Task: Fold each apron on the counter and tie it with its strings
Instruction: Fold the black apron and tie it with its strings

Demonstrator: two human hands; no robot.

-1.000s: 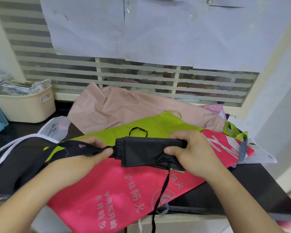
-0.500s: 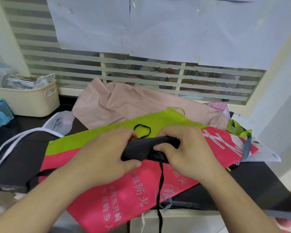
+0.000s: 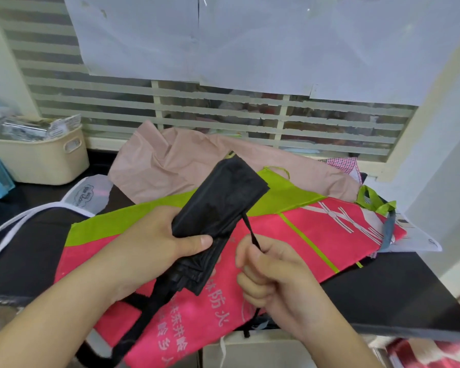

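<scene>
Black apron (image 3: 223, 205), folded into a narrow bundle, sits raised over the pile in our left hand (image 3: 154, 240); our right hand (image 3: 271, 272) pinches its string (image 3: 251, 232), untied yet. Pink apron (image 3: 316, 235), green apron (image 3: 282, 197) and beige apron (image 3: 186, 163) lie unfolded on the counter (image 3: 383, 288).

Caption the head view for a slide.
Left hand grips the folded black apron; right hand pinches its string.

Soft, even daylight fills the scene, coming through the slatted window (image 3: 223, 110) behind the bench (image 3: 383, 288). Shadows are faint and glare is absent. Wide-angle distortion bends the frame's edges, and the lower corners look slightly smeared; the centre stays fairly sharp.
</scene>
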